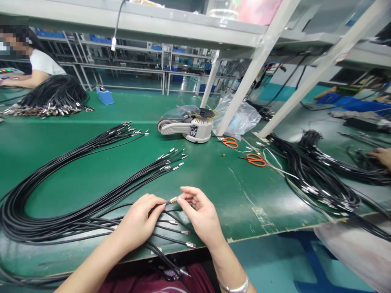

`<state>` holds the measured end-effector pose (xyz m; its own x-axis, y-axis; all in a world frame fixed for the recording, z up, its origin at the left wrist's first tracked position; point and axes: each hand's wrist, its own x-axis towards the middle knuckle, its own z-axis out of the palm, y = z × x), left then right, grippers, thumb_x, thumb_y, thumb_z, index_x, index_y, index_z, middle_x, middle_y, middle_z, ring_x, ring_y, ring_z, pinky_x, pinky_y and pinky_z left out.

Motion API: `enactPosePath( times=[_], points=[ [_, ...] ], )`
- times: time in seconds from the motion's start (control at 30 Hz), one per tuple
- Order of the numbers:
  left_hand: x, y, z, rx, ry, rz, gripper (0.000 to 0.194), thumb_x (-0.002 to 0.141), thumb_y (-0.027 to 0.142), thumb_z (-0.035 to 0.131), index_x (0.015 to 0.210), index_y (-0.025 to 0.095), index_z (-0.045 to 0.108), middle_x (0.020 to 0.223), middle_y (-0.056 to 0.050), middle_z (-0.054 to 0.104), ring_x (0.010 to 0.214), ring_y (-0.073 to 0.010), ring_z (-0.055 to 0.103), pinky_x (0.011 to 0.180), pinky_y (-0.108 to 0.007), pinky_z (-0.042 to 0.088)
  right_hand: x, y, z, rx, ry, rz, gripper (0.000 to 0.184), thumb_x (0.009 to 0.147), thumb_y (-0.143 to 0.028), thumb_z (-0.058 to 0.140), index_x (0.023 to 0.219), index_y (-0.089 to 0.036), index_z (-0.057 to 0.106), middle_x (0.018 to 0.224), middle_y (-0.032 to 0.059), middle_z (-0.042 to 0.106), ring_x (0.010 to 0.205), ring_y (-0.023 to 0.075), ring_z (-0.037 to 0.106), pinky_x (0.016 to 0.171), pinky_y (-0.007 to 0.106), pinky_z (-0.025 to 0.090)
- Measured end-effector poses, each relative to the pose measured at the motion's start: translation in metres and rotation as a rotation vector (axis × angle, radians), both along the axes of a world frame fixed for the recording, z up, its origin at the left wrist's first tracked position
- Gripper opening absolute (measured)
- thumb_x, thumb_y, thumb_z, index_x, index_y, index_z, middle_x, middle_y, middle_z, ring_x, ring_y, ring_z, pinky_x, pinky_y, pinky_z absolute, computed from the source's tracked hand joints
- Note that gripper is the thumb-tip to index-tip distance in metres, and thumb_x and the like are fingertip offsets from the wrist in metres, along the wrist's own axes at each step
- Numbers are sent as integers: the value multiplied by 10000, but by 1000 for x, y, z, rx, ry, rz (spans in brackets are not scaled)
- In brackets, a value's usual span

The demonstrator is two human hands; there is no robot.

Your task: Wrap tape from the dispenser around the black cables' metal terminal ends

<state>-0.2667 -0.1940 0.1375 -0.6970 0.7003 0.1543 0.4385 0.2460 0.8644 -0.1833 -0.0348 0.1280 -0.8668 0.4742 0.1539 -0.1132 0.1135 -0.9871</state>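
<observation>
My left hand point(142, 217) pinches a black cable just behind its metal connector point(172, 200). Thumb and forefinger of my right hand point(201, 217) close on the tip of that connector, where a small yellowish bit shows; what exactly it is I cannot make out. Below my hands, several more black cables point(171, 239) with silver connector ends lie near the table's front edge, and a few hang over it. A long looped bundle of black cables point(58, 171) curves round to the left, its two sets of ends lying beyond my hands.
A tape dispenser point(198, 130) stands mid-table, with two orange-handled scissors point(255, 160) to its right. Shelf posts point(244, 77) rise behind. More cables point(317, 179) lie at right, near another person's hand point(381, 156). A co-worker point(44, 65) sits far left by a cable heap point(58, 93).
</observation>
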Motion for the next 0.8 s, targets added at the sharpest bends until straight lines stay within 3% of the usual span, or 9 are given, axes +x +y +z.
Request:
enactPosePath(
  times=[0.33,0.63,0.8],
  points=[
    [2,10,11,-153,-9,-3,171,828,263,528,809,229,695,830,-19,688,803,-185,583,750,-257,393,-4,-3,10,-246,-125,-30,270,683,-233,703,903,-171,558,640,-31,636,653,150,626,667,282,476],
    [4,20,18,-214,-223,20,232,811,310,502,717,173,665,671,-1,643,671,-161,561,639,-235,388,-3,-2,12,-327,-142,-16,267,658,-224,708,867,-169,552,617,-47,634,623,126,609,632,248,454],
    [3,21,21,-237,-233,11,249,800,331,494,723,158,656,657,-2,625,661,-154,542,640,-245,384,-4,0,11,-349,-153,-23,268,649,-213,704,859,-170,544,586,-49,639,600,121,601,611,241,441]
  ],
)
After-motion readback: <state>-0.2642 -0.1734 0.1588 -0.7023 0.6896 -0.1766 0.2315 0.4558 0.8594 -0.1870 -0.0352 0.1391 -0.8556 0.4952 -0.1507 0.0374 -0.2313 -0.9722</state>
